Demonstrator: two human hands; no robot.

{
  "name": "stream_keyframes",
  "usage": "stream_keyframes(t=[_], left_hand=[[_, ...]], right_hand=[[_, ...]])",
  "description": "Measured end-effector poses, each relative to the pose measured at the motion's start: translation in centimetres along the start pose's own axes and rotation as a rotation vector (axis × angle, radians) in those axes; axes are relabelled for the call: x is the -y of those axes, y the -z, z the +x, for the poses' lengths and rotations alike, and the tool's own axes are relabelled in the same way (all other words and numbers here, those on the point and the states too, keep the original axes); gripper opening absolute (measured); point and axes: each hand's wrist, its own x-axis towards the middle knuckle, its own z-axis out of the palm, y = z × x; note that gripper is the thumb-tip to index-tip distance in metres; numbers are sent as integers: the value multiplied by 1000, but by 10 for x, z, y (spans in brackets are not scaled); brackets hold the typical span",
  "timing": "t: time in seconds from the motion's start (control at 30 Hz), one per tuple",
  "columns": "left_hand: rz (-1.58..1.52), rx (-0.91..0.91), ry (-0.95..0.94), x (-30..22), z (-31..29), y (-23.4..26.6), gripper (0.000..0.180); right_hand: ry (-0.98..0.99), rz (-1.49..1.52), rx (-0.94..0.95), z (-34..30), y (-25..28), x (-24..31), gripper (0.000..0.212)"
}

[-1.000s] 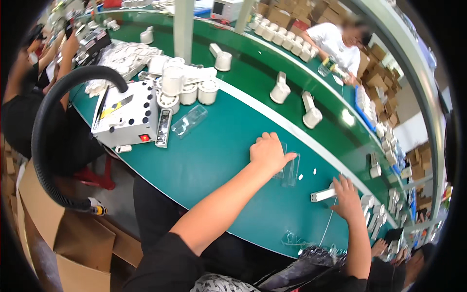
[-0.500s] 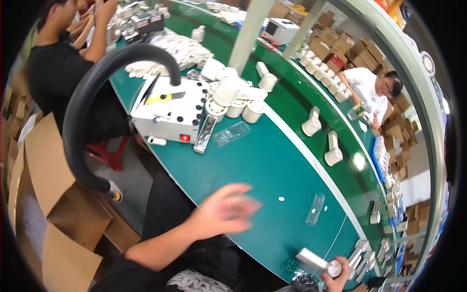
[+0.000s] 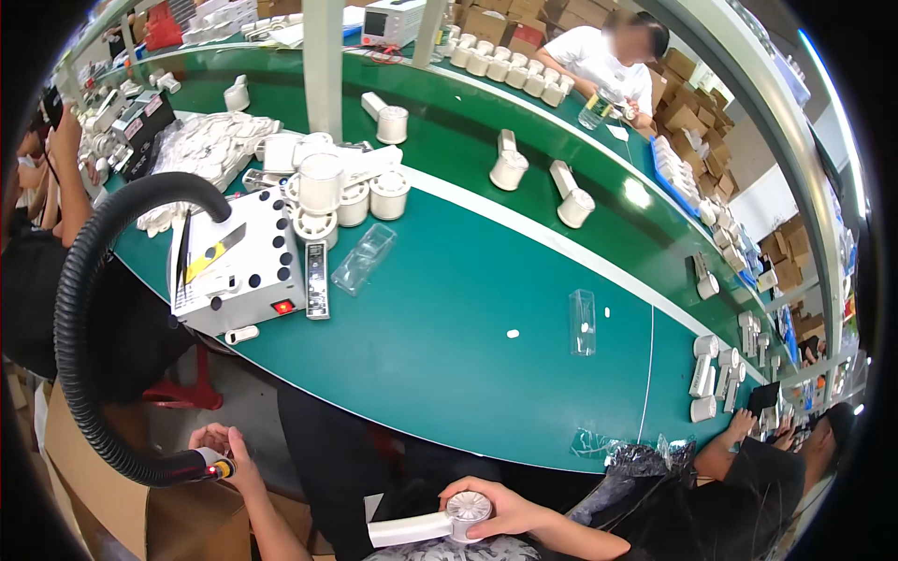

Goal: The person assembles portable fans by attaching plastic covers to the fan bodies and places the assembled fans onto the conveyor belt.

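Low in the middle, my right hand (image 3: 496, 508) is closed on a white handheld device (image 3: 412, 529), gripping its round finned head; the straight handle points left. At the lower left, my left hand (image 3: 223, 447) is at the nozzle (image 3: 213, 465) of a thick black ribbed hose (image 3: 75, 309). Its fingers curl beside and behind the nozzle, which hides part of the palm. From there the hose arches up to a grey-white box machine (image 3: 238, 262) with a lit red switch, standing at the table's left.
Cylindrical white housings (image 3: 321, 182) crowd behind the machine. Clear plastic trays (image 3: 582, 323) lie on the green table (image 3: 421, 309). Similar devices (image 3: 572, 196) rest on the green strip beyond. A co-worker (image 3: 599, 65) sits across; another person (image 3: 767, 467) is at the right. Cardboard boxes stand lower left.
My left hand has gone from above the table edge down to the hose nozzle. My right hand has brought the device from the table's right end in close to me. The view has turned.
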Motion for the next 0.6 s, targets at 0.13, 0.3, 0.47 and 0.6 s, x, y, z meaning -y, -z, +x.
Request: stream_keyframes(t=[0.13,0.3,0.47,0.6], left_hand=[[248,2,-41,-10,-7,7,56],[-807,139,992,-21,-21,38,85],[-1289,36,822,-40,-28,30,103],[-1350,-7,788,-20,-29,74,88]], right_hand=[[-52,148,34,21,-6,-16,65],[297,-214,89,105,-54,-6,69],[930,-1274,269,225,-104,9,62],[365,-548,102,239,-150,-7,57]])
